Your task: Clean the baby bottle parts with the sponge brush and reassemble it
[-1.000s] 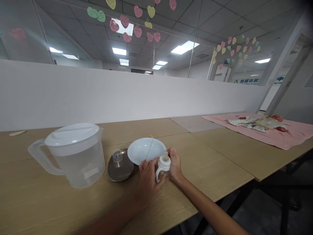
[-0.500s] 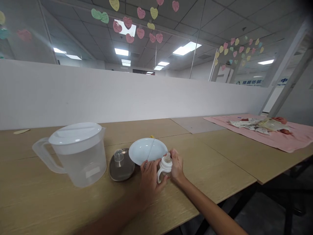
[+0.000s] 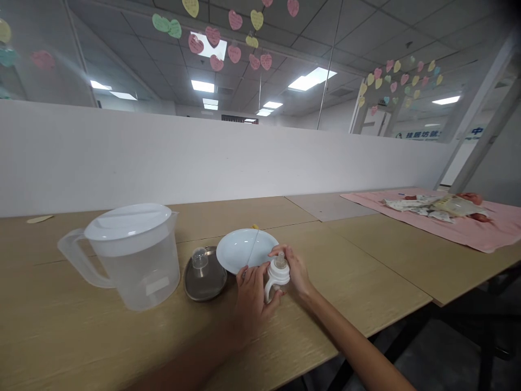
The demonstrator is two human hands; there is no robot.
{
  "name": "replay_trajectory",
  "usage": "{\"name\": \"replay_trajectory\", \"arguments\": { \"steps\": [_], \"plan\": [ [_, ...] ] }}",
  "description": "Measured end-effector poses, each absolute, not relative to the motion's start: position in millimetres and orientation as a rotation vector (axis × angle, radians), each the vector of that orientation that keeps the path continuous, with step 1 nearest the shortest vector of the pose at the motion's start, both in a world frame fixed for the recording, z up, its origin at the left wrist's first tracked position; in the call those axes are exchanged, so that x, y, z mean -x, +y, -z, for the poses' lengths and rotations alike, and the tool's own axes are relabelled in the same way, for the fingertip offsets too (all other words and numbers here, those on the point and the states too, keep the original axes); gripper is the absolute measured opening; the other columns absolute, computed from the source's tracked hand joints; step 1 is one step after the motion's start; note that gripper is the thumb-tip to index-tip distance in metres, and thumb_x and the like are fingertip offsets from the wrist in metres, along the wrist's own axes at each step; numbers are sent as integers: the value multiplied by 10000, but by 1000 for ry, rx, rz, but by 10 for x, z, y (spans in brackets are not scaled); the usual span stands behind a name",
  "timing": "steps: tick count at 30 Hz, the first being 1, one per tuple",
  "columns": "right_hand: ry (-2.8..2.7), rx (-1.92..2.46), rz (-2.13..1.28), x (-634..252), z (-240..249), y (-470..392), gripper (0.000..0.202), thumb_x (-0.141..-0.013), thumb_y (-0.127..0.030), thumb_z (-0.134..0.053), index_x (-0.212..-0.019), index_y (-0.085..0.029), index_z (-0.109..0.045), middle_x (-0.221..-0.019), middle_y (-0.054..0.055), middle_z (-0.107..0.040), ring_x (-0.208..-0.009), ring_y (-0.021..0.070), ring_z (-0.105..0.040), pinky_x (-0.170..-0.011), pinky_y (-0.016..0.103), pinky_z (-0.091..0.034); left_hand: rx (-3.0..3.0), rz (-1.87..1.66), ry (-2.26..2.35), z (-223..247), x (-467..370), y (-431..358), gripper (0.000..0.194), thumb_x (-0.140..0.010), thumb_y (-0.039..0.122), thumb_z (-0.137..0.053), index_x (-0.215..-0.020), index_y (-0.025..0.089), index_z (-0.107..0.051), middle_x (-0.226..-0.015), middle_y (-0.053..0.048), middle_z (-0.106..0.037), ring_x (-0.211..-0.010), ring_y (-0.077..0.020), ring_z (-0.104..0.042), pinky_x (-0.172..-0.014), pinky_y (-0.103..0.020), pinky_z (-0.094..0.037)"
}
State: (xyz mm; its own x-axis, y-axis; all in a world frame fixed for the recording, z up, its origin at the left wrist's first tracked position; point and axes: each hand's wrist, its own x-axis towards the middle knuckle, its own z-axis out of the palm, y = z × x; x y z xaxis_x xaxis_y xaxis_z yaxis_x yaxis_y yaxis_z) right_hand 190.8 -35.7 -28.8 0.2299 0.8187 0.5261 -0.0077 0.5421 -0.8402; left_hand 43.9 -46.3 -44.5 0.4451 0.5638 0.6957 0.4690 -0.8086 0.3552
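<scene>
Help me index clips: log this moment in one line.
left hand: holding bottle; right hand: by nipple; bowl: beyond bottle; tray: left of bowl

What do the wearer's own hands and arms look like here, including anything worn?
The bare left hand and bare right hand have no gloves. No sleeve, watch or bracelet shows on the slim left forearm or slim right forearm; the left one is blurred. A small greyish spot by the left fingers is too unclear to identify.
</scene>
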Motion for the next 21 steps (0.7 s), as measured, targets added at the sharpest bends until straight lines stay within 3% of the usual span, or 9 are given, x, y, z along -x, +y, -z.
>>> {"name": "replay_trajectory", "arguments": {
  "steps": [6, 15, 21],
  "plan": [
    [-1164, 687, -982, -1994, 201, -331, 462, -819, -554, -510, -598, -172, -645, -765, 38, -578, -664, 146, -491, -647, 263, -379, -2573, -1283, 915, 412, -439, -490, 421, -802, 274, -519, -1200, 171, -430, -1085, -107, -602, -1025, -262, -524, -970, -485, -291],
    [-1141, 644, -1052, -2018, 162, -394, 267, -763, -404, -591, -662, -175, -688, -688, 44, -577, -661, 169, -503, -643, 284, -383, -2585, -1290, 918, 416, -437, -489, 423, -804, 282, -518, -1202, 169, -430, -1073, -111, -603, -1016, -260, -525, -965, -488, -303],
    [-1134, 633, -1003, -2022, 166, -393, 149, -643, -285, -611, -593, -178, -703, -749, 59, -591, -721, 191, -525, -672, 313, -401, -2581, -1280, 919, 392, -439, -500, 421, -801, 264, -514, -1200, 163, -424, -1086, -115, -604, -1030, -262, -528, -971, -493, -298]
  ]
}}
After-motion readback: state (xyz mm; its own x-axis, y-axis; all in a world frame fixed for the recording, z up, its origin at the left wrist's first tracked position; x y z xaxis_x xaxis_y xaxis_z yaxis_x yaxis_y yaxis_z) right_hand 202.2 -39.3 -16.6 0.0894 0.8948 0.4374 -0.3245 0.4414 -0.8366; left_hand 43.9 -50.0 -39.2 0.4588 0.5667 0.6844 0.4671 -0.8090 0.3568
